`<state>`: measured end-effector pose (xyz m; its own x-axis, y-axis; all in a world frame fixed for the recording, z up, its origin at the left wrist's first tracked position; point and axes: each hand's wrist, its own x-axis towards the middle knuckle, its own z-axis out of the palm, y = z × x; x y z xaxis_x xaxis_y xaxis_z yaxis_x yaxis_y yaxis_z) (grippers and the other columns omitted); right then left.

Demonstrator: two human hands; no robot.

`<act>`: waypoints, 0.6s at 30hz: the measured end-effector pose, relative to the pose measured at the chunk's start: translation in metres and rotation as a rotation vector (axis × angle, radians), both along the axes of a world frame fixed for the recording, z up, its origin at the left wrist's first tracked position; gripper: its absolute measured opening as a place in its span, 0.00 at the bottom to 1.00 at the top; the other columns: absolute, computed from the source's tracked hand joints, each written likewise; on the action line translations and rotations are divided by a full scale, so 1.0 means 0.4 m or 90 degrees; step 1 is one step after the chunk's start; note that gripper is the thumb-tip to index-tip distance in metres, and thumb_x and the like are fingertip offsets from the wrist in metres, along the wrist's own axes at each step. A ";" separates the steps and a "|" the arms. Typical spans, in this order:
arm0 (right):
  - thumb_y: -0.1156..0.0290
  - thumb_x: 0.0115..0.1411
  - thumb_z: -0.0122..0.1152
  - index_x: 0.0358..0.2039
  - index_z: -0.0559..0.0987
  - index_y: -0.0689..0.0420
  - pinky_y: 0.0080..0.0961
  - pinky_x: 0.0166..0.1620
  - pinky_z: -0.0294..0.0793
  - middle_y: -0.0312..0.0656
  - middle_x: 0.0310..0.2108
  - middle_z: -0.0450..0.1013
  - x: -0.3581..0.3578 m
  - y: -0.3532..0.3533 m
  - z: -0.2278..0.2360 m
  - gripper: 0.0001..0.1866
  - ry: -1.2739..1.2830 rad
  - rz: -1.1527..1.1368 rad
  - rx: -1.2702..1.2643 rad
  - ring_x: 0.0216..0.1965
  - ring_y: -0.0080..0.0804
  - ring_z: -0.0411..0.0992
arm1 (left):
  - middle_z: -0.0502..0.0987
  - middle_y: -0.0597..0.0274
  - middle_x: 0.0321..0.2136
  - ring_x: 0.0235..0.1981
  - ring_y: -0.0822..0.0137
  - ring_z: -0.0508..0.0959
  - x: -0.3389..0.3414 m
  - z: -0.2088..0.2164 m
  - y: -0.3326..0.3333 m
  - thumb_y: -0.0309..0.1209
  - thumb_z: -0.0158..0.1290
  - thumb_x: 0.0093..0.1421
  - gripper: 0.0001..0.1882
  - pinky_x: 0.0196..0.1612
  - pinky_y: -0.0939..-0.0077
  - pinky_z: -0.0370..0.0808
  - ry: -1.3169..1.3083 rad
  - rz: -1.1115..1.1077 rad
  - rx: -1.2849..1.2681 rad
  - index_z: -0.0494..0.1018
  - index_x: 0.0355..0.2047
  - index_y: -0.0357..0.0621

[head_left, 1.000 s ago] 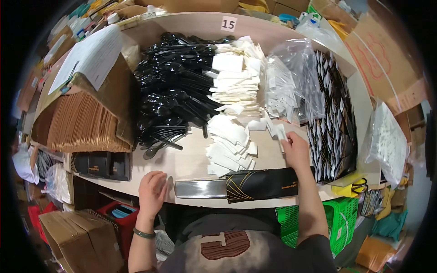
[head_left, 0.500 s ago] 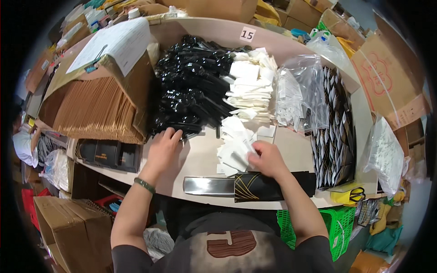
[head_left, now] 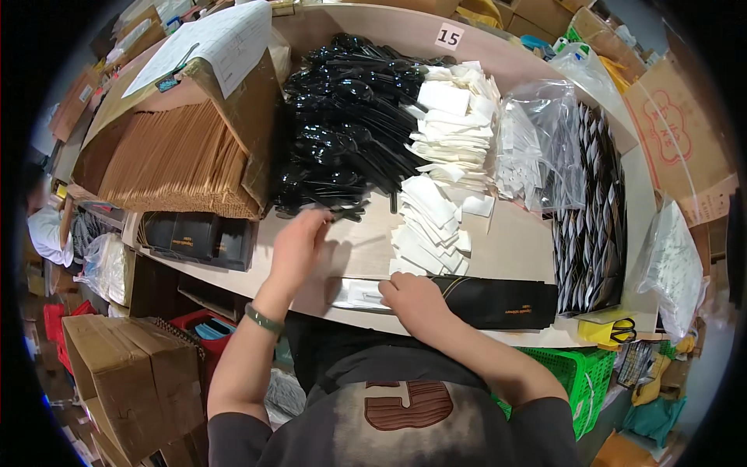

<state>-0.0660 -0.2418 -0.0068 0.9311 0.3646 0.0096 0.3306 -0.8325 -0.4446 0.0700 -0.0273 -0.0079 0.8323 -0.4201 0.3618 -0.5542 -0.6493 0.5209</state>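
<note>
My left hand (head_left: 298, 245) is at the near edge of a heap of black plastic spoons (head_left: 354, 140). Its fingers pinch together on a dark spoon, though motion blurs the tips. Low in front of me, my right hand (head_left: 416, 302) closes over a flat white paper packet (head_left: 362, 294) that lies on a shiny silver strip (head_left: 336, 293). That strip sticks out leftward from a stack of black sleeves (head_left: 506, 303) with gold lines. Just beyond the right hand, white packets (head_left: 428, 226) lie fanned on the table.
More white packets (head_left: 455, 132) are piled behind. A clear bag (head_left: 537, 148) and a row of filled black sleeves (head_left: 590, 218) stand right. A carton of brown cards (head_left: 179, 167) occupies the left, with black sleeves (head_left: 194, 237) before it. Scissors (head_left: 623, 330) hang at the right edge.
My right hand has moved left and nearer, from the fanned packets to the silver strip, where a white packet now lies. My left hand stays by the spoons. The view has shifted slightly.
</note>
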 end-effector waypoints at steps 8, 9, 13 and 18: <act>0.76 0.52 0.62 0.46 0.78 0.61 0.40 0.54 0.71 0.47 0.50 0.75 -0.071 -0.082 0.000 0.19 -0.240 0.058 0.100 0.52 0.44 0.73 | 0.76 0.55 0.27 0.31 0.51 0.77 -0.203 -0.007 -0.052 0.20 0.58 0.50 0.06 0.36 0.65 0.74 0.192 -0.239 0.007 0.76 0.29 0.43; 0.75 0.53 0.59 0.53 0.75 0.62 0.42 0.61 0.66 0.48 0.56 0.72 -0.079 -0.077 -0.005 0.24 -0.196 0.152 0.000 0.60 0.43 0.69 | 0.76 0.55 0.27 0.31 0.51 0.77 -0.203 -0.006 -0.063 0.20 0.58 0.50 0.06 0.36 0.65 0.74 0.188 -0.235 0.012 0.76 0.29 0.43; 0.75 0.54 0.58 0.57 0.73 0.62 0.43 0.64 0.63 0.47 0.59 0.69 -0.096 -0.079 -0.060 0.27 -0.167 0.112 -0.033 0.62 0.42 0.66 | 0.76 0.58 0.27 0.34 0.53 0.77 -0.109 0.094 -0.022 0.23 0.57 0.48 0.06 0.36 0.62 0.75 0.006 -0.165 0.004 0.77 0.28 0.46; 0.73 0.56 0.58 0.58 0.73 0.58 0.43 0.64 0.63 0.48 0.60 0.69 -0.104 -0.083 -0.061 0.26 -0.180 0.107 -0.035 0.63 0.42 0.65 | 0.78 0.55 0.33 0.35 0.52 0.80 0.179 0.296 0.210 0.32 0.58 0.60 0.09 0.36 0.61 0.77 -0.309 0.276 0.193 0.76 0.38 0.42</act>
<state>-0.1074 -0.2749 -0.0312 0.8217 0.5193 0.2349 0.5685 -0.7764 -0.2720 0.1418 0.0569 0.1104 0.7220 -0.2293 0.6528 -0.3372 -0.9405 0.0425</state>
